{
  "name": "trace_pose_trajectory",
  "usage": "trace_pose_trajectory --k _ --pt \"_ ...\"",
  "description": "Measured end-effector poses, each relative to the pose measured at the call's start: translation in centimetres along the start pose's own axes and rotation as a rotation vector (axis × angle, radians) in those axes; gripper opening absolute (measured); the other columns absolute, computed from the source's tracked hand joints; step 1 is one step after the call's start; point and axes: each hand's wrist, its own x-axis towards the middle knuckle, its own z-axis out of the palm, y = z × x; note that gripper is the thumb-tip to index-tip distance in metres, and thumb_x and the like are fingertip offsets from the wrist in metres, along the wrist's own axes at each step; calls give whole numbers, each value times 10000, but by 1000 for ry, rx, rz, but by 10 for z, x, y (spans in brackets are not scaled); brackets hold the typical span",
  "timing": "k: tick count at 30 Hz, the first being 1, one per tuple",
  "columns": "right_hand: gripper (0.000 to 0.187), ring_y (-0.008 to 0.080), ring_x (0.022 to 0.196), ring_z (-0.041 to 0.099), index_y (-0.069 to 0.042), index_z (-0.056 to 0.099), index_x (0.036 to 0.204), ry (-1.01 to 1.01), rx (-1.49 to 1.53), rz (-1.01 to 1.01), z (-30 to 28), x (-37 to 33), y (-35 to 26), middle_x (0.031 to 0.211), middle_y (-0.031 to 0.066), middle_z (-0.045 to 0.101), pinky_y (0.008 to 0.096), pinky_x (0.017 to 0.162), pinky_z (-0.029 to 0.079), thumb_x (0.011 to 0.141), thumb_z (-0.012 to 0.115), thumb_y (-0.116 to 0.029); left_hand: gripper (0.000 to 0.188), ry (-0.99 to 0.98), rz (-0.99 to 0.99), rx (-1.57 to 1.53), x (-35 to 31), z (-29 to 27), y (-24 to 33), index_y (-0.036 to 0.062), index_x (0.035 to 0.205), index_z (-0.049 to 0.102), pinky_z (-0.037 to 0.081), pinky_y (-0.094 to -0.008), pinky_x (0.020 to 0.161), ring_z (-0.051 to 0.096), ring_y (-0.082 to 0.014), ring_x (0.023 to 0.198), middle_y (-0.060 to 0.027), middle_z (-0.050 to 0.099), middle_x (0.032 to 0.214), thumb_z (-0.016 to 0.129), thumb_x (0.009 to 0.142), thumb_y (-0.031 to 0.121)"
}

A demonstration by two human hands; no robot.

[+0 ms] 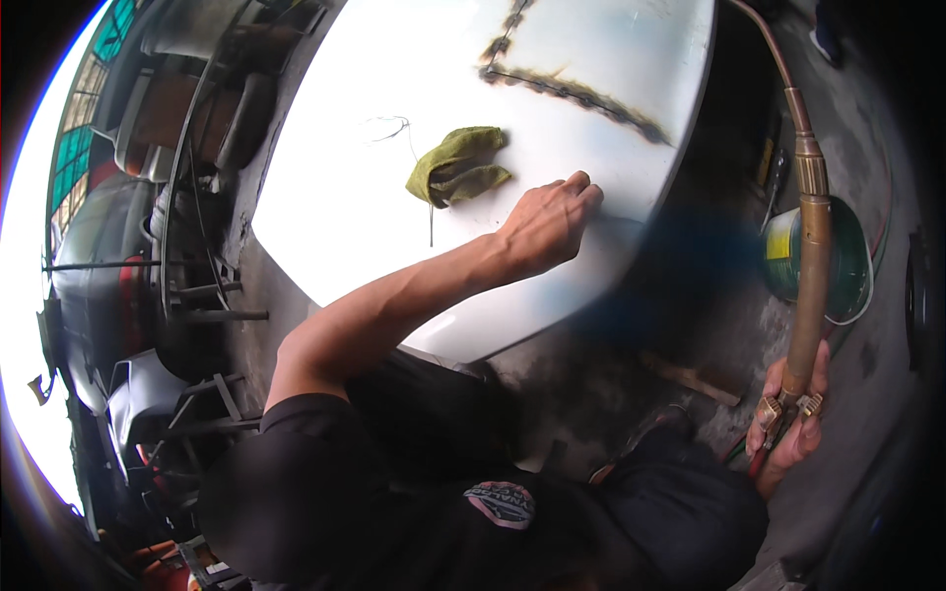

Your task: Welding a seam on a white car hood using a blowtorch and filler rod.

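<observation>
A large white metal panel (345,177) lies in front of me. A dark, scorched weld seam (581,94) runs in an angled line across its far part. My left hand (552,225) is closed low over the panel's right side, knuckles up; whatever its fingers may pinch is hidden. Left of that hand sits a crumpled olive-green cloth (458,167), with thin wire (431,227) sticking out from it. Off to the right, my right hand (788,424) grips a brass gas torch (813,266) at its valve knobs. The torch points upward, and its bent tube leaves the view at the top.
Behind the torch stands a green bucket (838,261) with a yellow label. A wooden block (690,379) lies on the floor near my foot. Red and green hoses trail at the right. Along the left are a car (99,266), metal stands (212,394) and vehicle parts.
</observation>
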Motion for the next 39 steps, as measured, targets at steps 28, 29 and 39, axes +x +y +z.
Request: trace_pose_trajectory --k 28,29,39 --pt "836 267 707 688 -141 142 1653 37 -63 44 7 -1 -6 1070 278 489 326 468 621 1004 634 -327 234 357 -245 -484 89 -97 -145 -62 1114 701 618 -311 818 738 -170 852 -139 753 910 633 1020 141" --pt "833 266 706 688 -141 143 1653 37 -69 46 7 -1 -6 1068 276 489 323 467 621 1005 631 -332 233 366 -211 -457 90 -97 -146 -62 1110 700 619 -312 820 737 -170 853 -136 753 907 630 1020 140" --pt "817 249 671 680 -141 154 1651 56 -101 22 7 -3 -5 1045 269 489 316 439 610 1009 610 -358 222 345 -241 -522 93 -95 -150 -67 1107 690 624 -328 848 739 -186 870 -134 748 922 610 1022 122"
